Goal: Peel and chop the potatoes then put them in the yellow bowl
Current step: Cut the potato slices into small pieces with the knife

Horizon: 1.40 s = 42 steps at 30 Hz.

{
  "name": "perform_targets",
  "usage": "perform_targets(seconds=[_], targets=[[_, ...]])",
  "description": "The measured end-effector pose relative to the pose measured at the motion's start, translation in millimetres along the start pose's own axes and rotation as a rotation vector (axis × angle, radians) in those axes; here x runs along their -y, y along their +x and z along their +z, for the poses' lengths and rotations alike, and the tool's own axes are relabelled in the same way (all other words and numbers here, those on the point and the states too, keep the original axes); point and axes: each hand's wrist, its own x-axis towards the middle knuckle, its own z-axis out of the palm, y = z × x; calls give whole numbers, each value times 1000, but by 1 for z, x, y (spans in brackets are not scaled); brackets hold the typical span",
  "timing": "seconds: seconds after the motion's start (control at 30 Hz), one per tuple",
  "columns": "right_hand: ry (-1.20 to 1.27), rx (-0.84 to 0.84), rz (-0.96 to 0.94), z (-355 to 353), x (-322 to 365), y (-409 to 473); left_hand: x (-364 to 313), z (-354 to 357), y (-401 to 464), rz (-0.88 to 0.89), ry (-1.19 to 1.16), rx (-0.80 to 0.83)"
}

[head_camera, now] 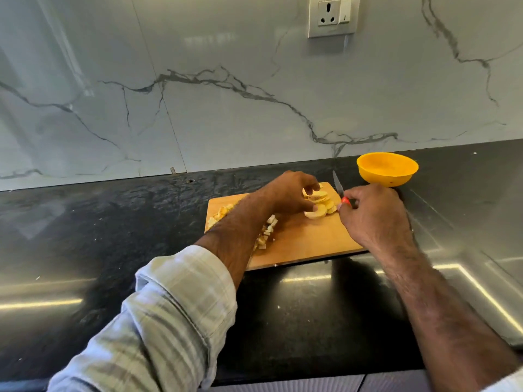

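Note:
A wooden cutting board (308,241) lies on the dark counter. Round potato slices (319,203) are stacked near its far right corner. My left hand (288,193) curls over that stack and pinches the slices between fingers and thumb. My right hand (373,213) grips a small knife (338,186) by its red handle, blade pointing away, just right of the slices. Chopped potato cubes (267,230) lie in a heap at the board's left, partly hidden under my left forearm. The yellow bowl (387,168) stands behind the board to the right; I see nothing inside it.
The black stone counter (113,236) runs left and right, with a marble wall behind and a wall socket (332,15) above. A steel sink edge (486,273) lies at the right. A few potato bits (222,213) sit at the board's far left corner.

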Motion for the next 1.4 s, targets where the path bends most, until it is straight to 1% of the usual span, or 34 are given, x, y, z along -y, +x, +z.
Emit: perform_targets(seconds=[0.07,0.13,0.2,0.37,0.43,0.57,0.63,0.77,0.87,0.93,1.0,1.1,1.23,1.4], targets=[[11,-24,21,2,-5,-1,-4,3,13,3,-11,10],[12,-20,38,5,-7,-3,-4,4,24,-28,-52,-15],[21,2,59,7,-8,-4,-4,4,32,-79,-92,-6],[11,80,86,7,-4,-8,-5,-2,44,-196,-281,7],[7,99,87,4,-2,-9,-3,-7,43,-223,-295,-45],[47,86,29,-5,9,-16,4,-21,21,-275,-352,-246],[70,129,-5,-6,19,-23,9,-23,5,-319,-362,-281],[16,336,27,-4,42,-39,18,-15,-23,-395,-147,-202],[-39,400,48,-3,52,-41,20,-17,-35,-397,-34,-152],[-68,403,60,-2,56,-41,20,-21,-39,-324,-26,-109],[-86,409,75,-1,61,-40,20,-20,-43,-237,-44,-12],[-112,417,78,0,65,-40,18,-16,-42,-176,12,93],[-161,423,93,-2,66,-41,21,-14,-42,-168,108,80],[-152,478,91,6,71,-39,21,-15,-50,-189,20,13]])
